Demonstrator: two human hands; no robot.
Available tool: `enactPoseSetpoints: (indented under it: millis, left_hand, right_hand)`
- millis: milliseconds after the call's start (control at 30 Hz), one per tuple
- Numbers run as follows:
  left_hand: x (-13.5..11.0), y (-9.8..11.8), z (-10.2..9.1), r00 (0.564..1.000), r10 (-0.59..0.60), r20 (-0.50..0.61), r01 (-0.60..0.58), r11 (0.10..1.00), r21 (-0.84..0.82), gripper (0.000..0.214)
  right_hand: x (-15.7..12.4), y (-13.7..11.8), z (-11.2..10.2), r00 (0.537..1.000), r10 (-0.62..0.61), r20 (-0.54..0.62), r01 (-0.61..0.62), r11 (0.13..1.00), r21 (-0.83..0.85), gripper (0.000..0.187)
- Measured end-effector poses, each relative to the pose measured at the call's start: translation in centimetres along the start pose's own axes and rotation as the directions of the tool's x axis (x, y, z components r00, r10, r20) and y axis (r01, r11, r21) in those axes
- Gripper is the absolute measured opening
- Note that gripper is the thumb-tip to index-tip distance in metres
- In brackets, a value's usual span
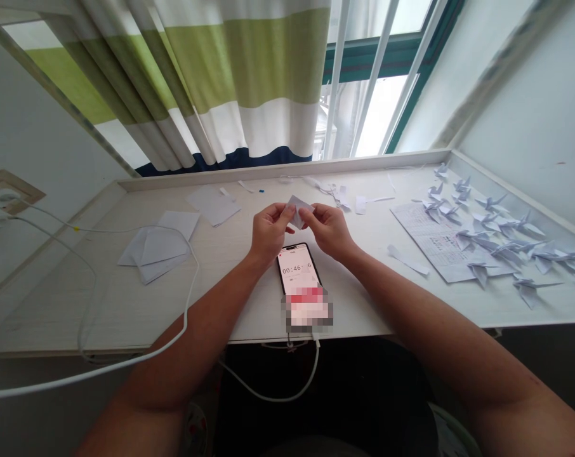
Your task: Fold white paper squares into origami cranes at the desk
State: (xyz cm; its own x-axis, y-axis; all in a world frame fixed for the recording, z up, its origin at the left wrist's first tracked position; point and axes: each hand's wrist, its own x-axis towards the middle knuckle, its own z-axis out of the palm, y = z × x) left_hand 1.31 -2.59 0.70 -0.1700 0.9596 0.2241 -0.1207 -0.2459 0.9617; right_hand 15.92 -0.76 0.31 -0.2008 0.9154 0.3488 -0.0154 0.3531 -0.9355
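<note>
Between my left hand (268, 231) and my right hand (330, 231) is a small piece of folded white paper (298, 211), pinched by the fingertips of both. Just below my hands, a smartphone (297, 270) lies face up on the white desk (249, 304), showing a timer; its lower part is covered by a pixelated blur. Several finished white origami cranes (494, 228) are scattered to the right, some resting on a printed sheet (440, 244). To the left lies a loose pile of white paper squares (157, 247).
A white charging cable (187, 298) runs across the desk's left side and down from the phone past its front edge. White paper strips and scraps lie along the back of the desk, below a window with a striped green-and-white curtain (240, 76). A wall socket (6, 200) is at left.
</note>
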Motion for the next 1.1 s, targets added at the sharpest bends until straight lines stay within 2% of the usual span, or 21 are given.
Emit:
enactPoseSetpoints:
  millis: [333,667,900,1000,1100]
  left_hand:
    - [0.1,0.3,0.0,0.999,-0.004,-0.038,0.001,0.997,-0.074,0.038]
    - [0.3,-0.1,0.0,0.995,0.075,-0.067,-0.076,0.997,-0.023,0.045]
    - [0.1,0.1,-0.1,0.999,-0.004,0.041,0.005,1.000,-0.027,0.037]
    - [0.1,-0.2,-0.1,0.993,0.013,0.116,-0.014,1.000,0.006,0.035]
    - [0.2,-0.7,-0.2,0.994,0.035,0.108,-0.036,0.999,0.009,0.037]
  right_hand:
    - [0.0,0.4,0.0,0.994,0.041,0.101,-0.048,0.996,0.077,0.054]
    - [0.2,0.6,0.3,0.987,0.071,0.143,-0.095,0.981,0.168,0.055]
    - [0.3,0.5,-0.2,0.998,0.035,0.047,-0.042,0.988,0.152,0.052]
    - [0.3,0.3,-0.3,0.998,0.053,0.017,-0.055,0.986,0.158,0.053]
    - [0.3,0.3,-0.3,0.997,0.072,0.042,-0.078,0.982,0.172,0.051]
